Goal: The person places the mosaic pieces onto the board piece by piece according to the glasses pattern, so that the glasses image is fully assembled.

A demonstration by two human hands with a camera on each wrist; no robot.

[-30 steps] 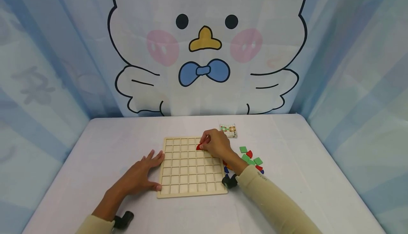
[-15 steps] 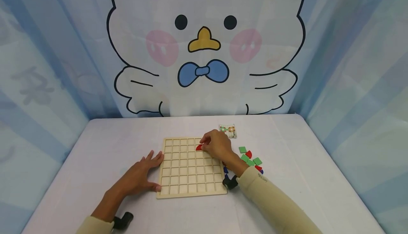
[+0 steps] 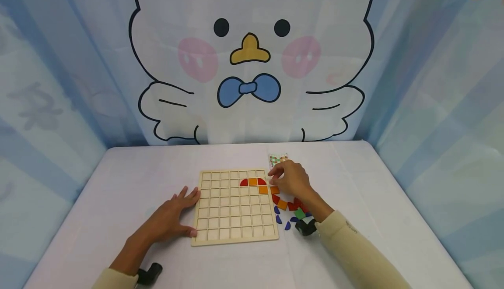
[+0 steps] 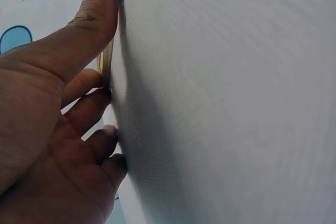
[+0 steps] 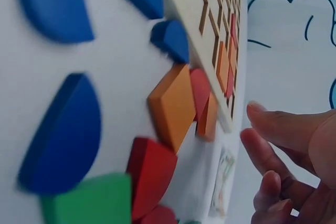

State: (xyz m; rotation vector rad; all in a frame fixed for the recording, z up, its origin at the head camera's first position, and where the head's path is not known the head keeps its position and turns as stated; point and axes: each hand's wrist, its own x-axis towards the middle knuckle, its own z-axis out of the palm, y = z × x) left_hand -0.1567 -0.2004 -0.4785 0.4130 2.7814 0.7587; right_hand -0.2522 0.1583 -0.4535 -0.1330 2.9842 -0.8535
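Note:
A wooden grid board [image 3: 220, 214] lies on the white table. In its upper right cells sit an orange square tile [image 3: 253, 182] between two red curved tiles [image 3: 244, 182], and another orange tile [image 3: 263, 189] just below. My left hand [image 3: 171, 216] rests at the board's left edge, fingers spread, thumb near the lower corner. The left wrist view has its thumb and fingertips against that edge. Just off the board's upper right side hovers my right hand [image 3: 291, 177], thumb and index finger apart. Nothing lies between them in the right wrist view.
Right of the board are loose tiles: orange [image 3: 282, 205], red [image 3: 292, 206], green [image 3: 300, 213] and blue half-rounds [image 3: 288, 226]. A small patterned card [image 3: 277, 158] lies behind the right hand. A printed curtain [image 3: 252, 118] stands beyond the table's back edge.
My right hand has let go of the red tile in the board's upper part and moved right, off the board, uncovering the orange and red tiles there. My left hand stays at the edge.

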